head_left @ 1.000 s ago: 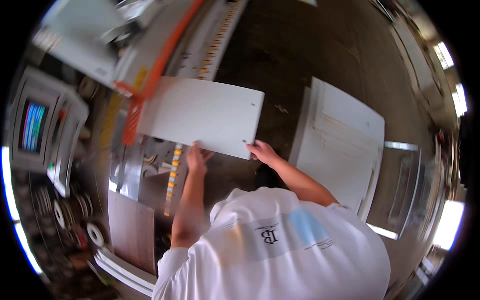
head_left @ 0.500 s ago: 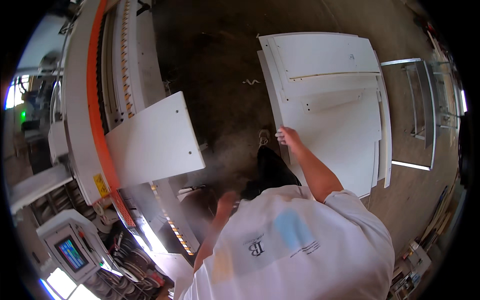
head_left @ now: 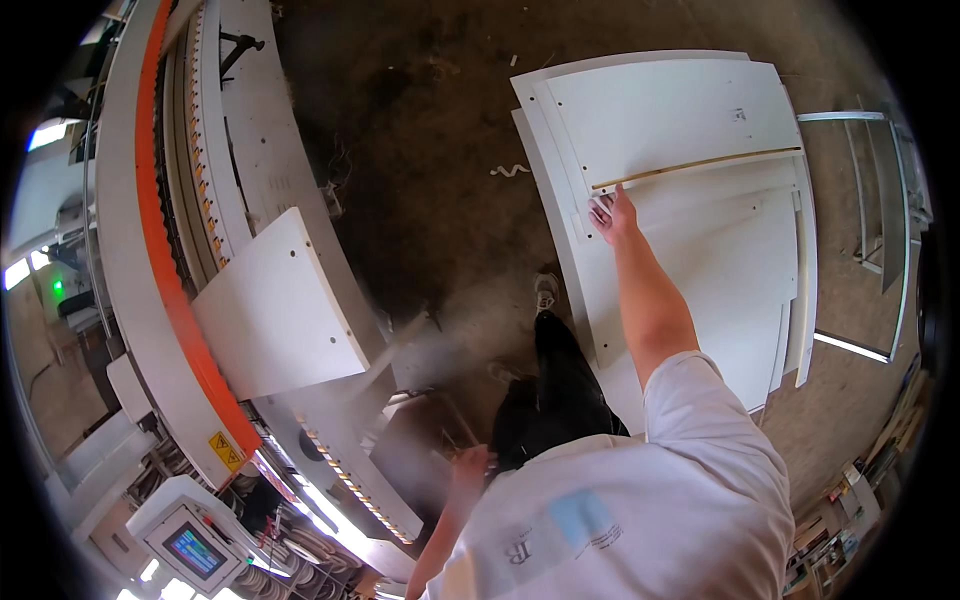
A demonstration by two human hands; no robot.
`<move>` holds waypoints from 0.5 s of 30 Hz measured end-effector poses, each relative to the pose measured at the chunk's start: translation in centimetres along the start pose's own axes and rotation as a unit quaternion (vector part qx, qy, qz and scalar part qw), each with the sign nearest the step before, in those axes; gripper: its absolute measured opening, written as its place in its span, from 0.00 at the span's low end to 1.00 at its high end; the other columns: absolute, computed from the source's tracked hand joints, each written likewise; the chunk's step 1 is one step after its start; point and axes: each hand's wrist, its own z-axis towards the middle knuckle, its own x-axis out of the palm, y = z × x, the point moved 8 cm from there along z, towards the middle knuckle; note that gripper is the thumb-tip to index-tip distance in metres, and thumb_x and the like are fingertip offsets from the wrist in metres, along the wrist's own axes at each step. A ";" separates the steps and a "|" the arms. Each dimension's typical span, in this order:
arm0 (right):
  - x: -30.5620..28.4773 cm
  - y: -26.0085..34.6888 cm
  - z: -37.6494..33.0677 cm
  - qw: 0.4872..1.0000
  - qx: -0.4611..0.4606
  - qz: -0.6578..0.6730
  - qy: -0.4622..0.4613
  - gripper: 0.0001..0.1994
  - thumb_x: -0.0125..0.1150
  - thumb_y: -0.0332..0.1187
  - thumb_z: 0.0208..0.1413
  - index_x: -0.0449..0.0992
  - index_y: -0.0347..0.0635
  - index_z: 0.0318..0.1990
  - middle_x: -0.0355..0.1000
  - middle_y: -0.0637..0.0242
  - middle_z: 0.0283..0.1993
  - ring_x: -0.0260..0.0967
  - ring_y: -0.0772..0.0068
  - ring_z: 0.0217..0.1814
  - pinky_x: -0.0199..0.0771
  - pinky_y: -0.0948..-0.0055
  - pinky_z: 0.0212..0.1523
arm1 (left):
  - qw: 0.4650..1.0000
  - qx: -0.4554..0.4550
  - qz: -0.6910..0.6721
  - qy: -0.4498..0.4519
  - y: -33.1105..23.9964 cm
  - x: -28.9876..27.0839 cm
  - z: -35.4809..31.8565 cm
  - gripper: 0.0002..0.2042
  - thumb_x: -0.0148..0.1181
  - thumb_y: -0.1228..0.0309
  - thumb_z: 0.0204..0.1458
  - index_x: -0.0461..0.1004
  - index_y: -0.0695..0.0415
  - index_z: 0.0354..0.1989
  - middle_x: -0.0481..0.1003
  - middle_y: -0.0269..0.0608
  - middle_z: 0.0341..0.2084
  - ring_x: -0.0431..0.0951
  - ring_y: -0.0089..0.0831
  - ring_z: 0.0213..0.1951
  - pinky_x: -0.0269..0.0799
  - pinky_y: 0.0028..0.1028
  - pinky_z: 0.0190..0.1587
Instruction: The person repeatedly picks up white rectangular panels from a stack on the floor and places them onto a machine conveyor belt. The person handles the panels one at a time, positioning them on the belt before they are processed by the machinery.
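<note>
My right arm reaches out over a stack of white panels (head_left: pixel 690 240) on my right. My right hand (head_left: pixel 612 212) is at the near left corner of the top white board (head_left: pixel 680 120), beside its brownish long edge. Its fingers are apart and slightly bent, with nothing visibly held; whether they touch the board I cannot tell. My left hand (head_left: pixel 472 467) hangs low beside my black trousers (head_left: pixel 560 390), its fingers blurred and partly hidden. A single white panel with dark holes (head_left: pixel 285 310) lies on the machine to my left.
The long machine (head_left: pixel 165 250) with an orange strip runs along my left side. A control screen (head_left: pixel 195 552) stands at its near end. A metal frame (head_left: pixel 850 117) is on the floor beyond the stack. A white curled scrap (head_left: pixel 510 171) lies on the brown floor.
My right hand has moved forward and right, from the stack's left edge to the top board's corner. My left hand has dropped slightly and shifted right. The whole view has turned a little.
</note>
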 end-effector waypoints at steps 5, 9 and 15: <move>-0.5 -1.0 3.9 0.998 -0.004 0.068 0.011 0.22 0.49 0.58 0.66 0.68 0.47 0.41 0.65 0.73 0.32 0.60 0.79 0.23 0.67 0.75 0.29 | 0.999 -0.002 0.011 0.030 -1.2 0.7 0.4 0.14 0.52 0.64 0.65 0.74 0.60 0.50 0.79 0.40 0.38 0.78 0.23 0.34 0.71 0.23 0.35; -3.0 -2.9 2.8 0.999 -0.017 0.014 -0.044 0.24 0.52 0.61 0.63 0.68 0.46 0.36 0.59 0.75 0.25 0.50 0.81 0.16 0.56 0.78 0.19 | 0.999 0.036 0.031 0.023 -5.6 1.6 1.6 0.15 0.53 0.65 0.65 0.73 0.62 0.53 0.79 0.42 0.38 0.78 0.24 0.35 0.72 0.23 0.36; -6.7 -10.2 -5.1 0.995 0.034 -0.055 0.069 0.28 0.52 0.63 0.61 0.71 0.43 0.36 0.50 0.77 0.15 0.49 0.80 0.15 0.56 0.76 0.20 | 0.988 0.102 0.007 0.119 -13.3 5.1 7.7 0.17 0.53 0.64 0.64 0.70 0.62 0.55 0.79 0.44 0.40 0.79 0.27 0.37 0.74 0.24 0.39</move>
